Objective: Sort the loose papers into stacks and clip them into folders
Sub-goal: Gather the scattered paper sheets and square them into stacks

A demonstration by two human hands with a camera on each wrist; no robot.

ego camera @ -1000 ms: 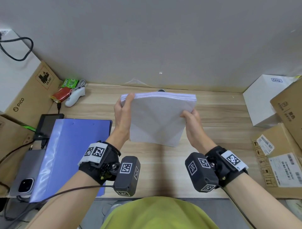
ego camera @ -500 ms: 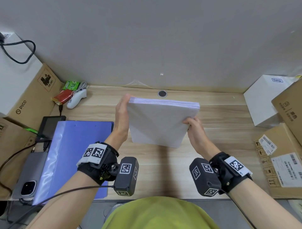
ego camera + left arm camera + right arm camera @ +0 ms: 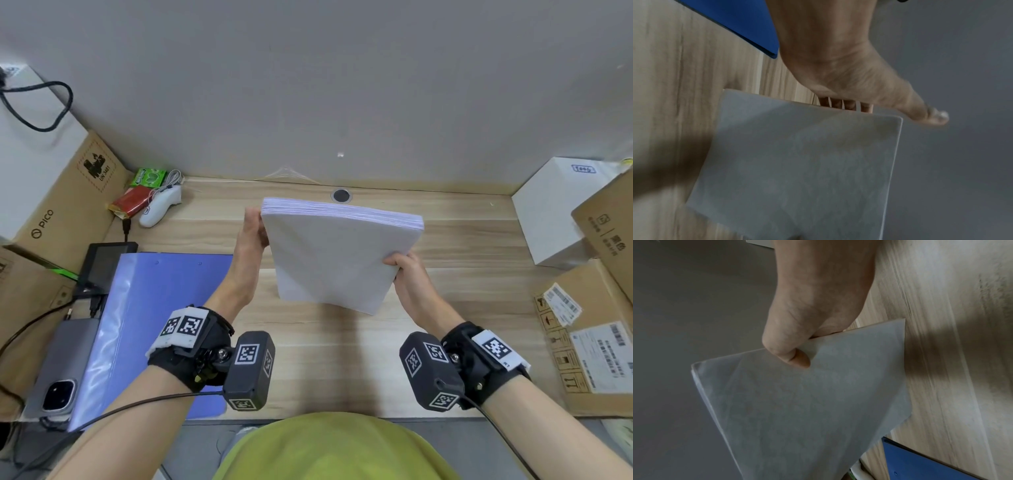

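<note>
A thick stack of white paper (image 3: 335,260) stands tilted above the wooden desk (image 3: 342,359), held between both hands. My left hand (image 3: 254,230) lies flat against the stack's left edge near the top corner. Its fingers (image 3: 846,104) are behind the sheets and its thumb (image 3: 929,116) is straight, off the paper (image 3: 797,162). My right hand (image 3: 399,269) pinches the right edge lower down, thumb (image 3: 797,358) on the front face of the stack (image 3: 807,410) and fingers hidden behind. A blue folder (image 3: 164,308) lies shut at the left of the desk.
Left of the folder lie a phone (image 3: 54,383) on a grey pack and a black device (image 3: 106,263). Cardboard boxes (image 3: 68,202) stand at the left. More boxes (image 3: 592,342) and a white box (image 3: 555,209) stand at the right. A white controller (image 3: 159,209) and snack packets sit back left.
The stack has dropped a little and turned clockwise, its right side lower. My right hand slid down the right edge. My left thumb has come off the front face.
</note>
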